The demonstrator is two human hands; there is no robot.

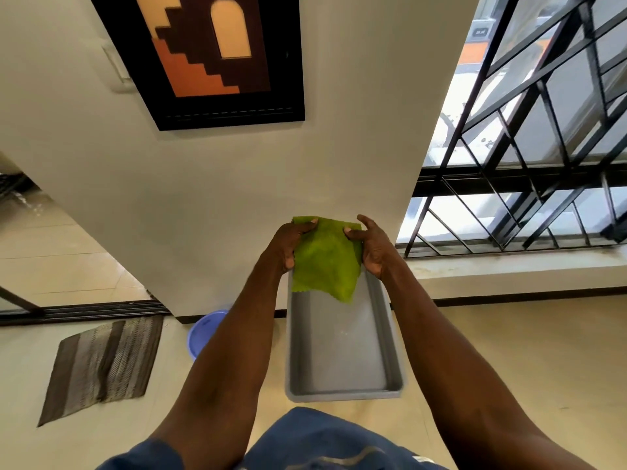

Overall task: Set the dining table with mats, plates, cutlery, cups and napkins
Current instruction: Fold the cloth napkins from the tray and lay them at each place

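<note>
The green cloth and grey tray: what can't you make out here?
Head view only:
- Tray: far end hidden by the cloth.
- Grip on the tray: the left hand and right hand pinch the cloth; fingers beneath are hidden.
- Blue basin: mostly behind the left arm.
- Dining table: out of frame.

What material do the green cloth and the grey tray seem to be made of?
Green cloth: probably thin woven or microfibre fabric, matt; it hangs limp and shows a fine texture and a zigzag-cut edge. Grey tray: most likely moulded plastic, smooth, slightly satin; uniform colour, rounded corners and a raised rim suggest this, though painted metal is possible.
</note>
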